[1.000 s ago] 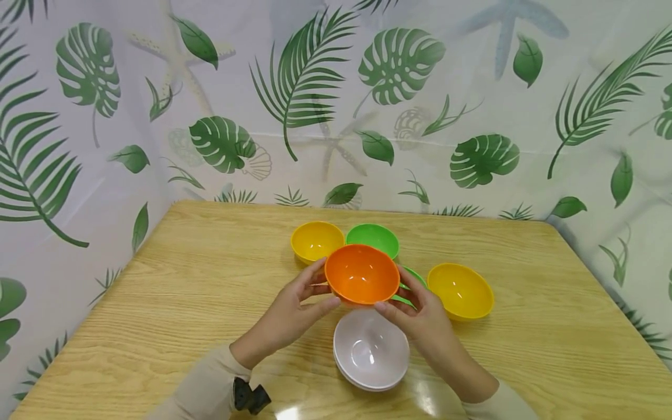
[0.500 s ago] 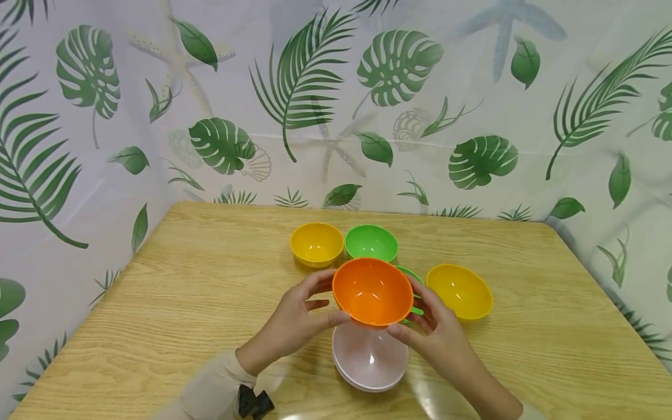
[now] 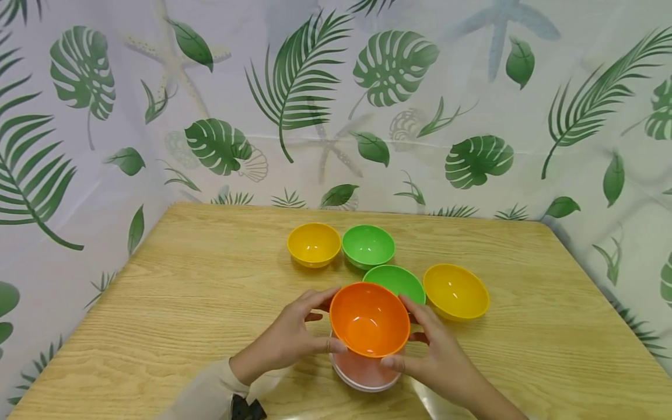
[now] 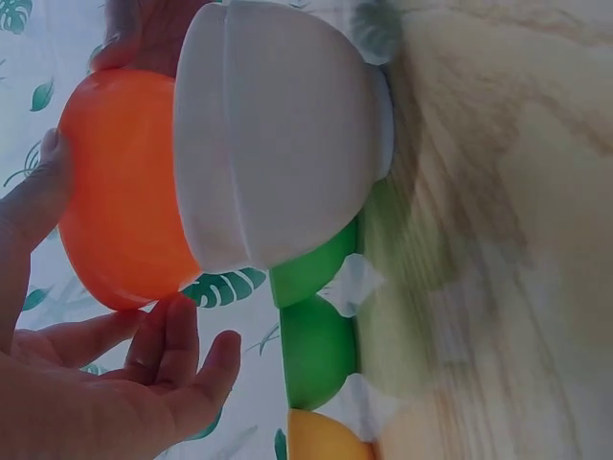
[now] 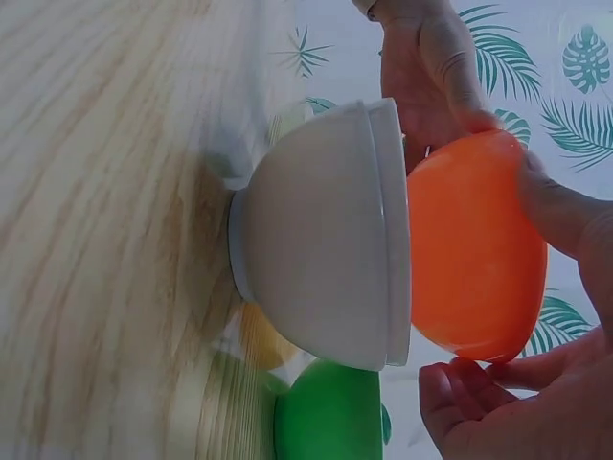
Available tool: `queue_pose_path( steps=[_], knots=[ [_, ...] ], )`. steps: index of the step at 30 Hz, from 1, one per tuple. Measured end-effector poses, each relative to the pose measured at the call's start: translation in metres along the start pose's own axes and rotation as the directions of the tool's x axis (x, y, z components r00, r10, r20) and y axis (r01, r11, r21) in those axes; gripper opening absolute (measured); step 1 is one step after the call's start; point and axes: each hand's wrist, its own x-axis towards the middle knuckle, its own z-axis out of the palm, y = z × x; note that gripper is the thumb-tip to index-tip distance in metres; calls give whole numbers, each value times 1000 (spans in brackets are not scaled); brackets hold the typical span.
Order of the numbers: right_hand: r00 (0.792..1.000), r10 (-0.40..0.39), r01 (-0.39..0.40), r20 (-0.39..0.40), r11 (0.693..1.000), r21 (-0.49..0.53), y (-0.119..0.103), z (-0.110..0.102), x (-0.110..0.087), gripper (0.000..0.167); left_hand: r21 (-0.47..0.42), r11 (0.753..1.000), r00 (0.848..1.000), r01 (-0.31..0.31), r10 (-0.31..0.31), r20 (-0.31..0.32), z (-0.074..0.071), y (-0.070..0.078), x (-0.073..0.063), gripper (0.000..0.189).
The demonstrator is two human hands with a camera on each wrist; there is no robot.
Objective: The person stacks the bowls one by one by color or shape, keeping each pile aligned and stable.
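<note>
Both hands hold an orange bowl (image 3: 369, 319) by its opposite sides, its open side tilted toward the head camera. My left hand (image 3: 289, 337) has its thumb near the front rim and its fingers against the left side. On the right side, my right hand (image 3: 441, 350) grips in the same manner. Right below stands a stack of two nested white bowls (image 4: 287, 134), partly covered by the orange one in the head view. From the wrist views, the underside of the orange bowl (image 5: 474, 244) reaches the top white rim; whether they touch I cannot tell.
Behind the hands, a yellow bowl (image 3: 314, 245) and a green bowl (image 3: 368, 247) stand side by side. A second green bowl (image 3: 396, 281) is just behind the orange one, with another yellow bowl (image 3: 455, 291) to its right. A leaf-print sheet hangs behind the wooden table (image 3: 210, 280).
Both hands have brought the orange bowl toward the person and down over the white stack. The nearer green bowl, mostly hidden before, now shows more. The other bowls have stayed put.
</note>
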Motion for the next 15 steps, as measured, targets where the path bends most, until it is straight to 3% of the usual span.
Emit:
queue_pose_path(
  steps=[6, 15],
  knots=[
    [1000, 6, -5, 9, 999, -37, 0, 2, -3, 89, 41, 999, 1000, -2, 1, 16, 2, -5, -5, 78],
    [992, 115, -116, 48, 993, 8, 2, 3, -7, 90, 161, 985, 998, -57, 59, -8, 9, -7, -10, 78]
  ],
)
